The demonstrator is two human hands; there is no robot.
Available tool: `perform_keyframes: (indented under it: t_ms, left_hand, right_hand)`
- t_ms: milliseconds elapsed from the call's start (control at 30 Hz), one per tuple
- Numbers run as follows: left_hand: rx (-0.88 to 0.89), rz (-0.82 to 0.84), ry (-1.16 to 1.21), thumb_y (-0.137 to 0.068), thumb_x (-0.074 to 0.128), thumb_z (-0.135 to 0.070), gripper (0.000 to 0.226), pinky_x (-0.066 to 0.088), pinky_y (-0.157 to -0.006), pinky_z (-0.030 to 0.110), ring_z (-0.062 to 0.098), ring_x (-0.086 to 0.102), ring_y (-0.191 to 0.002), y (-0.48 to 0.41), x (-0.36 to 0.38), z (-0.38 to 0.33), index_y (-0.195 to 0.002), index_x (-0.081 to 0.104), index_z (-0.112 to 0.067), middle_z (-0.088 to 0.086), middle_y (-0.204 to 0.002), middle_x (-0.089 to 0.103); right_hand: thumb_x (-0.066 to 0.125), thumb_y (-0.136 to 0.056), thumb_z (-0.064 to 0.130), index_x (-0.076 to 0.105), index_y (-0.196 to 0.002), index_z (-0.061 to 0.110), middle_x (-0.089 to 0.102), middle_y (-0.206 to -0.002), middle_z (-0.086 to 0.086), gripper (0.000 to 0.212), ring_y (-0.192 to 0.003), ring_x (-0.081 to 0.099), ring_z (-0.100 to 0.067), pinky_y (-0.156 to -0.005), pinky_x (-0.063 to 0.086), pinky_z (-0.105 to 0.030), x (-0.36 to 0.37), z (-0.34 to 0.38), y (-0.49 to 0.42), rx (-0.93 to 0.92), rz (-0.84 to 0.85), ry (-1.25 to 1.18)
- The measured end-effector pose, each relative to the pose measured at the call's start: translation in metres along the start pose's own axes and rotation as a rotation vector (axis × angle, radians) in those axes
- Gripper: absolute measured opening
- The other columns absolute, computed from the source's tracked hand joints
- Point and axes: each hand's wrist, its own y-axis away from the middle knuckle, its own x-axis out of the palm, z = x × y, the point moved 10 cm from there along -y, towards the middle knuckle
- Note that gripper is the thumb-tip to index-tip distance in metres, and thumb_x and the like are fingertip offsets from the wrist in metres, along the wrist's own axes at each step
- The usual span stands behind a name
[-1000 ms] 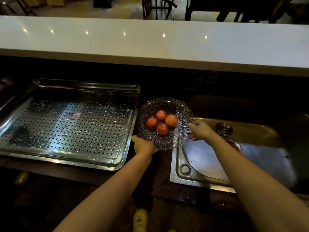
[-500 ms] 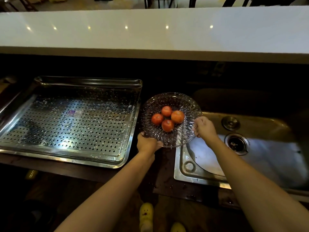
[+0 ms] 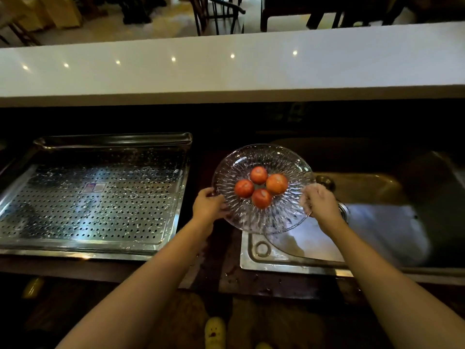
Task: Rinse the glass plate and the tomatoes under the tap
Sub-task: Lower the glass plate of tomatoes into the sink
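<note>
A clear ribbed glass plate (image 3: 261,157) is held in the air between the perforated tray and the sink, over the sink's left rim. Several red tomatoes (image 3: 261,187) lie bunched at its middle. My left hand (image 3: 207,204) grips the plate's left edge. My right hand (image 3: 318,201) grips its right edge. No tap or running water is visible.
A wet perforated steel tray (image 3: 95,197) lies to the left. The steel sink (image 3: 364,230) opens to the right, with a drain partly hidden behind my right hand. A raised white counter (image 3: 226,69) runs across the back. Yellow slippers show on the floor below.
Both hands have carried the plate with the tomatoes to the right, from beside the tray's edge toward the sink. The grip on both edges is unchanged.
</note>
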Motion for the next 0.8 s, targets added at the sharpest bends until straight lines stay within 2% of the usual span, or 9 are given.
perform_keyframes:
  t_ms: [133, 233, 367, 433, 533, 633, 800]
  left_hand:
    - [0.058, 0.088, -0.153, -0.086, 0.054, 0.006, 0.043, 0.055, -0.046, 0.027, 0.018, 0.057, -0.061, -0.003, 0.021, -0.032, -0.128, 0.046, -0.001, 0.01, -0.078, 0.058]
    - [0.079, 0.164, -0.283, -0.084, 0.056, 0.01, 0.039, 0.054, -0.041, 0.026, 0.021, 0.057, -0.057, 0.002, 0.049, -0.043, -0.121, 0.051, 0.001, 0.012, -0.074, 0.057]
    - [0.087, 0.255, -0.382, -0.083, 0.055, 0.014, 0.027, 0.05, -0.035, 0.023, 0.013, 0.057, -0.035, 0.014, 0.097, -0.036, -0.106, 0.053, 0.0, 0.015, -0.066, 0.054]
    - [0.075, 0.296, -0.405, -0.083, 0.053, 0.015, 0.023, 0.052, -0.036, 0.024, 0.009, 0.054, -0.031, 0.017, 0.122, -0.028, -0.099, 0.05, -0.002, 0.016, -0.066, 0.053]
    - [0.053, 0.322, -0.431, -0.084, 0.052, 0.015, 0.025, 0.053, -0.039, 0.027, 0.01, 0.055, -0.031, 0.014, 0.152, -0.017, -0.101, 0.046, -0.003, 0.016, -0.066, 0.052]
    - [0.042, 0.35, -0.484, -0.085, 0.052, 0.014, 0.027, 0.053, -0.039, 0.027, 0.012, 0.056, -0.03, 0.008, 0.187, -0.01, -0.104, 0.045, -0.003, 0.017, -0.063, 0.053]
    - [0.036, 0.42, -0.562, -0.084, 0.05, 0.018, 0.028, 0.05, -0.036, 0.025, 0.022, 0.055, -0.039, -0.001, 0.245, 0.012, -0.103, 0.042, -0.001, 0.017, -0.062, 0.052]
  right_hand:
    - [0.04, -0.094, 0.013, 0.052, -0.077, 0.011, 0.057, -0.047, 0.002, 0.022, -0.034, 0.041, -0.004, -0.035, 0.034, -0.017, -0.029, 0.007, 0.007, -0.044, 0.001, 0.011]
    - [0.039, -0.094, 0.012, 0.053, -0.08, 0.01, 0.059, -0.046, 0.004, 0.02, -0.033, 0.042, -0.004, -0.035, 0.034, -0.015, -0.058, 0.006, 0.01, -0.05, -0.02, 0.027]
    - [0.042, -0.094, 0.013, 0.054, -0.074, 0.012, 0.058, -0.047, 0.002, 0.022, -0.033, 0.043, -0.005, -0.034, 0.034, -0.016, -0.107, -0.002, 0.017, -0.042, -0.066, 0.052]
    - [0.043, -0.094, 0.017, 0.054, -0.072, 0.014, 0.058, -0.051, 0.001, 0.025, -0.034, 0.045, -0.004, -0.034, 0.034, -0.014, -0.13, -0.007, 0.02, -0.017, -0.091, 0.081]
    - [0.044, -0.095, 0.021, 0.054, -0.073, 0.014, 0.057, -0.056, -0.004, 0.026, -0.039, 0.048, -0.007, -0.038, 0.036, -0.018, -0.158, -0.014, 0.022, 0.018, -0.112, 0.133]
    - [0.045, -0.095, 0.016, 0.053, -0.068, 0.013, 0.056, -0.059, -0.01, 0.028, -0.042, 0.048, -0.013, -0.044, 0.037, -0.025, -0.187, -0.025, 0.021, 0.077, -0.152, 0.135]
    - [0.046, -0.096, 0.014, 0.055, -0.076, 0.005, 0.053, -0.061, -0.01, 0.024, -0.031, 0.047, 0.0, -0.037, 0.039, -0.017, -0.233, -0.075, 0.021, 0.28, -0.273, 0.181]
